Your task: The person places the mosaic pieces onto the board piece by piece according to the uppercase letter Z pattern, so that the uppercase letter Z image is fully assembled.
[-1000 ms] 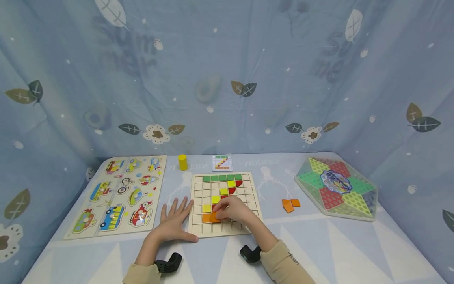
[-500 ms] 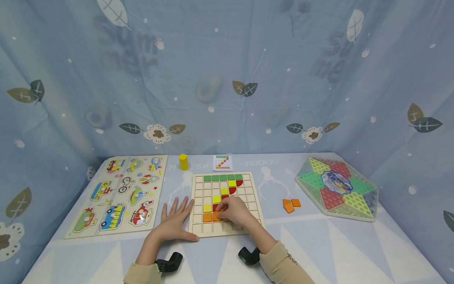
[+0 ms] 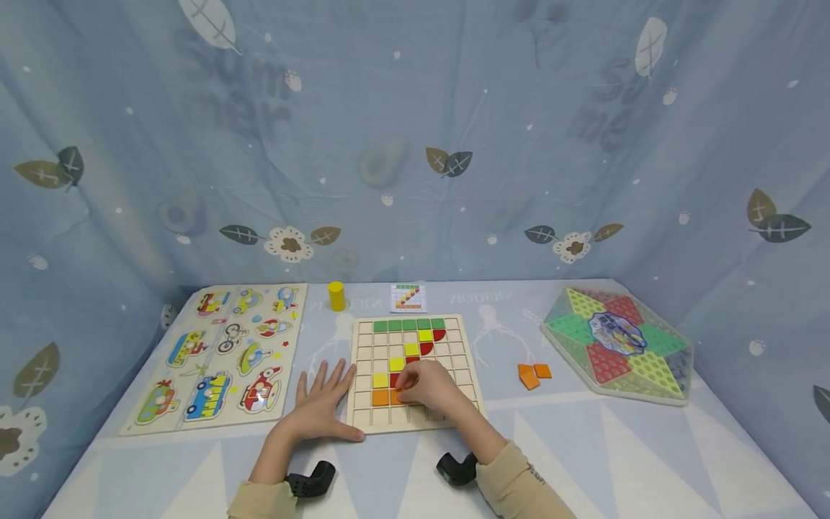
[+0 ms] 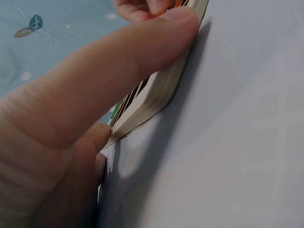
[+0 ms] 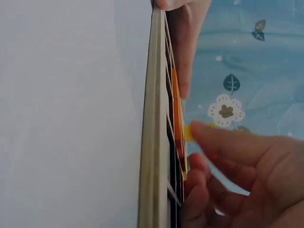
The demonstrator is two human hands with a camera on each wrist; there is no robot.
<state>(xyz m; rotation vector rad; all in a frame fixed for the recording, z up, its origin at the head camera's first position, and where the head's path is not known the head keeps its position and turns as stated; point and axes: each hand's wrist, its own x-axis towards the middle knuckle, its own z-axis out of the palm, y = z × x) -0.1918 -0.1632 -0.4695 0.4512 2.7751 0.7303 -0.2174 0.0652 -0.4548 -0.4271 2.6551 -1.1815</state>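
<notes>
In the head view, a wooden grid board (image 3: 362, 417) holds a Z-like pattern of tiles: green squares (image 3: 408, 325) on top, then a diagonal of yellow squares (image 3: 396, 365) and red quarter-round pieces (image 3: 426, 348). My right hand (image 3: 428, 388) has its thumb and fingertips at an orange square tile (image 3: 394, 398), just right of another orange tile (image 3: 380, 398). The right wrist view shows the fingers bent close to the orange tiles (image 5: 177, 104), which lie in the grid. With fingers spread, my left hand (image 3: 318, 414) rests at the board's left edge, its thumb along the front corner.
Loose orange pieces (image 3: 529, 376) lie right of the board. A pattern card (image 3: 408, 307) and a yellow cylinder (image 3: 336, 296) stand behind it. A vehicle peg puzzle (image 3: 220, 353) is at left, a hexagonal star-patterned game board (image 3: 616, 342) at right.
The right hand has shifted slightly right, and the orange tile under its fingers now sits flush beside the first one. The left hand has stayed in place.
</notes>
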